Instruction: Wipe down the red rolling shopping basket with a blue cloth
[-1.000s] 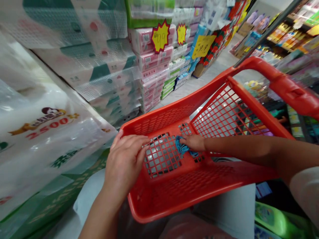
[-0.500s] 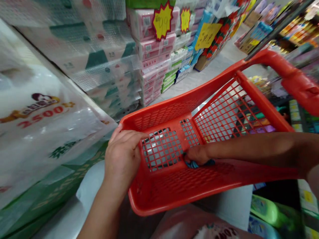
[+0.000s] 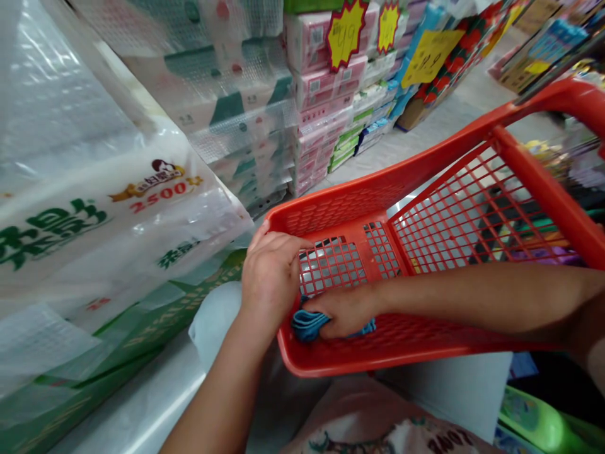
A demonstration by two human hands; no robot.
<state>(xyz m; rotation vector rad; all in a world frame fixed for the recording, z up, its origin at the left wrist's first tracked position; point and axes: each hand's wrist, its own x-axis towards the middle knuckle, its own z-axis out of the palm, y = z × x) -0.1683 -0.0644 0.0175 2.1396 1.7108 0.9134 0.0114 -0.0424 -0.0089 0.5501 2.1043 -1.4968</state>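
Note:
A red plastic shopping cart basket (image 3: pixel 331 362) with grid walls and a grid floor stands in front of me. My left hand (image 3: pixel 273 274) is closed over the rim at its left end. Inside the basket my right hand (image 3: pixel 347 310) grips a folded blue cloth (image 3: pixel 308 323), pressing it low near the left end and the front wall. Part of the cloth sticks out on both sides of the fingers; the rest is hidden under the hand.
Large plastic-wrapped packs (image 3: pixel 189 202) crowd the left side. Stacked pink tissue packs (image 3: pixel 321 94) with yellow price signs (image 3: pixel 347 34) stand behind the cart. Green bottles (image 3: pixel 534 413) sit at lower right. Grey floor (image 3: pixel 454 104) shows beyond the basket.
My right hand has moved left along the basket with the cloth, closer to my left hand. The left hand stays on the rim. The whole view has shifted, so the cart appears farther right.

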